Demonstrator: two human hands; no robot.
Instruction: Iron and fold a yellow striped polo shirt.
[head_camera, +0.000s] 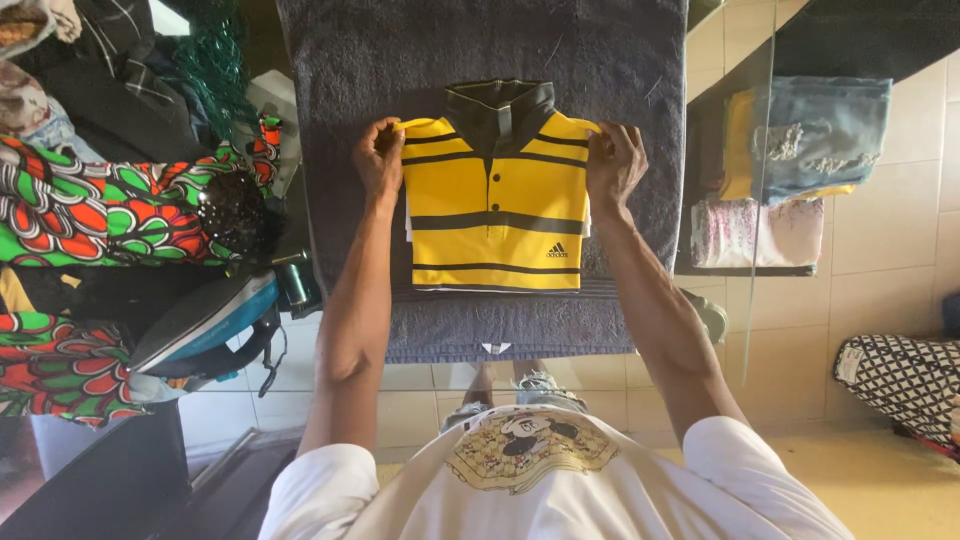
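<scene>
A dark grey towel (480, 40) covers the counter, its far end cut off by the frame. On it lies a folded yellow polo shirt (497, 205) with dark stripes, sleeves tucked under and hidden. The left hand (379, 155) and right hand (613, 160) each pinch a shoulder corner, fingertips partly tucked behind the fabric.

1. White tee (560, 490), short sleeves, so both forearms are bare.
2. Big round gold-tan print on the chest (530, 448) with a black-and-white cartoon mouse in the middle.
3. No watch, rings or gloves that I can spot.
</scene>
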